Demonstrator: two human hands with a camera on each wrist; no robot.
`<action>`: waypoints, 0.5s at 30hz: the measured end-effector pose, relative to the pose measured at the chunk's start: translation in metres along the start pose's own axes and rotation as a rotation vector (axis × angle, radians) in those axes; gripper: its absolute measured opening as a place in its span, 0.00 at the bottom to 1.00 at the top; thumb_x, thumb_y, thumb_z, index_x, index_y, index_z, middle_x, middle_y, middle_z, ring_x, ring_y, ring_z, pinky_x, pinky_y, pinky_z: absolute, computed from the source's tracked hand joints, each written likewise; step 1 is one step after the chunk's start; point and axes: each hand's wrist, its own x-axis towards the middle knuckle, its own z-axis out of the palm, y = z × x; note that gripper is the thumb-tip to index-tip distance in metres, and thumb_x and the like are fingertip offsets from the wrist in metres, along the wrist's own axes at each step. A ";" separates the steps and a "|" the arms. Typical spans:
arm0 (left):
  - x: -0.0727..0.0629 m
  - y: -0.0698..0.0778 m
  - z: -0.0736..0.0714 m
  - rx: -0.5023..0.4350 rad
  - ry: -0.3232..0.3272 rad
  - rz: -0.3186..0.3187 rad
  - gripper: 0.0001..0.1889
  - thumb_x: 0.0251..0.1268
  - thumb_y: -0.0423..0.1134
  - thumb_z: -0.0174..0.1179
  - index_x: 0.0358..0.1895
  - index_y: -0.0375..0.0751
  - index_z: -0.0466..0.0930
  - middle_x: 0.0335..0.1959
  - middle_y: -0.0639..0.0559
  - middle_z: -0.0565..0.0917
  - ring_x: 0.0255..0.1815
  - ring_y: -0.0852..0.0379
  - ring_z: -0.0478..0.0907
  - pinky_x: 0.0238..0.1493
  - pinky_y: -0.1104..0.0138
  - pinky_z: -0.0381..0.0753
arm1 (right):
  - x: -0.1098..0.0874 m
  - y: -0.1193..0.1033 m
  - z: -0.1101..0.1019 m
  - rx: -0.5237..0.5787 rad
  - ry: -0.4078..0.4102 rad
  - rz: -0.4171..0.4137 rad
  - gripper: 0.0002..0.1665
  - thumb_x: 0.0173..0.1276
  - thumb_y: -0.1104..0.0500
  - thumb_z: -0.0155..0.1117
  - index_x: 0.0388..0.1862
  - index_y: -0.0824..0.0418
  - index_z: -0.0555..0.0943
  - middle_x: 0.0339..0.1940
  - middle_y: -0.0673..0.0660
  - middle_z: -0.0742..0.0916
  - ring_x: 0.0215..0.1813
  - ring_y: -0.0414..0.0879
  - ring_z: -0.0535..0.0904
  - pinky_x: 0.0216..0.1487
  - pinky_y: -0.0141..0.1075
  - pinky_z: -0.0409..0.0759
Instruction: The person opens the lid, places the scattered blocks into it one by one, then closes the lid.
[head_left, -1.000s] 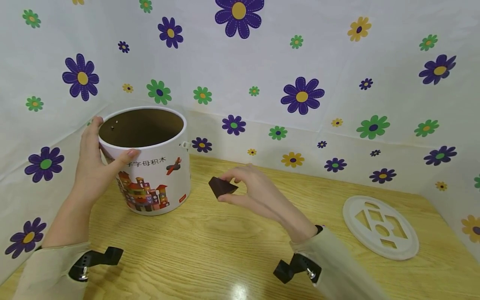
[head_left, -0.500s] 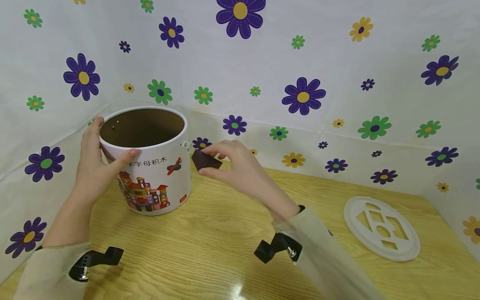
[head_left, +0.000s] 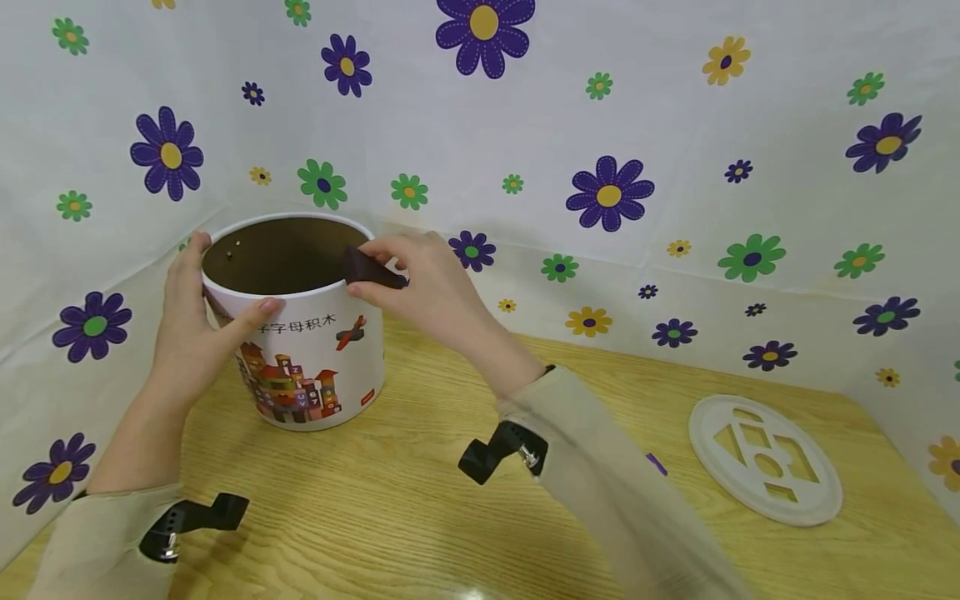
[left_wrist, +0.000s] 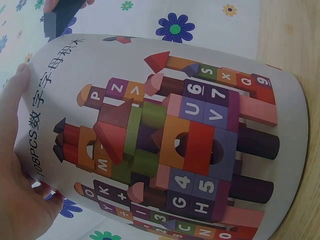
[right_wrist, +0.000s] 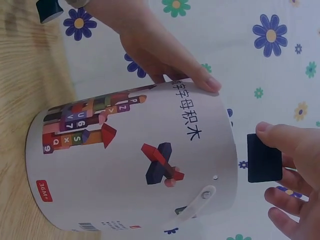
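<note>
A tall white bucket (head_left: 318, 354) printed with toy blocks stands on the table at the left in the head view, its top uncovered. My left hand (head_left: 183, 337) grips its rim, thumb on the front wall and fingers along the left side. At the right edge of the rim, my right hand (head_left: 431, 287) pinches a dark triangular block (head_left: 367, 268) between thumb and fingers. The block overlaps the bucket's opening in the head view. From the right wrist, the block (right_wrist: 264, 159) shows a flat, square face just beyond the rim. The bucket's bottom inside is hidden.
A round white lid (head_left: 765, 458) with cut-out shapes lies on the wooden table (head_left: 420, 492) at the right. A small purple piece (head_left: 657, 464) shows beside the right sleeve. Flower-printed cloth (head_left: 495, 125) walls the table's back and sides. The bucket has a white handle (right_wrist: 197, 207).
My right hand has carried the dark block left and up, from over the table to the bucket's rim. The purple piece has come into view. The left hand stays on the bucket.
</note>
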 end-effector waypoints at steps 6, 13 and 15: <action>0.000 -0.001 0.000 -0.006 -0.003 0.005 0.51 0.59 0.48 0.64 0.76 0.63 0.35 0.77 0.54 0.41 0.75 0.46 0.40 0.70 0.43 0.43 | 0.014 -0.007 0.010 -0.055 -0.003 0.053 0.27 0.62 0.44 0.67 0.58 0.53 0.80 0.50 0.46 0.83 0.51 0.42 0.73 0.50 0.26 0.69; 0.000 -0.001 -0.001 -0.005 -0.005 0.011 0.51 0.58 0.48 0.64 0.77 0.61 0.36 0.77 0.52 0.42 0.75 0.45 0.42 0.69 0.42 0.43 | 0.020 -0.010 0.018 -0.003 0.019 0.091 0.25 0.61 0.45 0.68 0.54 0.53 0.79 0.50 0.45 0.83 0.53 0.41 0.71 0.49 0.27 0.70; 0.001 -0.001 -0.001 -0.005 -0.006 0.010 0.51 0.58 0.48 0.65 0.77 0.61 0.36 0.77 0.52 0.42 0.75 0.45 0.42 0.69 0.42 0.43 | 0.021 -0.010 0.019 -0.006 0.021 0.084 0.24 0.61 0.45 0.68 0.54 0.52 0.79 0.50 0.45 0.83 0.53 0.41 0.71 0.50 0.27 0.70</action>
